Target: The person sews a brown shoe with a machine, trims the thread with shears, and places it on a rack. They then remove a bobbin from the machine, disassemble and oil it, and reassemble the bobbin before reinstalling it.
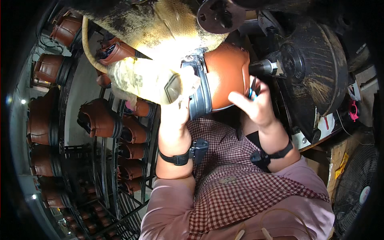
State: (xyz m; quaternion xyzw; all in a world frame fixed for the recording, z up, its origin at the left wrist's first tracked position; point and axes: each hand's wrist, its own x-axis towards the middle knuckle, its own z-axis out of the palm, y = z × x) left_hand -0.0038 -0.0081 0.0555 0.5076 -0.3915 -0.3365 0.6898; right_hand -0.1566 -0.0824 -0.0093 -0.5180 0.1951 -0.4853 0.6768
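A brown leather boot [228, 76] with a black ridged sole [202, 82] is held on its side under a bright lamp. My left hand [180, 106] is at the sole side, and glare washes out most of its fingers. Beside that hand is a pale, crumpled covering [136, 80] with a dark diamond-shaped mark. My right hand [260, 104] is at the boot's upper, its thumb stretched towards the leather. Between its thumb and curled fingers sits a small thin tool with black and blue parts [253, 89], whose kind I cannot make out.
Racks [114, 168] of similar brown boots stand at the left. A large dark machine wheel [320, 68] on a metal shaft [262, 67] is close by my right hand. A worn, stained machine hood [160, 24] hangs above. A black fan [356, 192] stands lower right.
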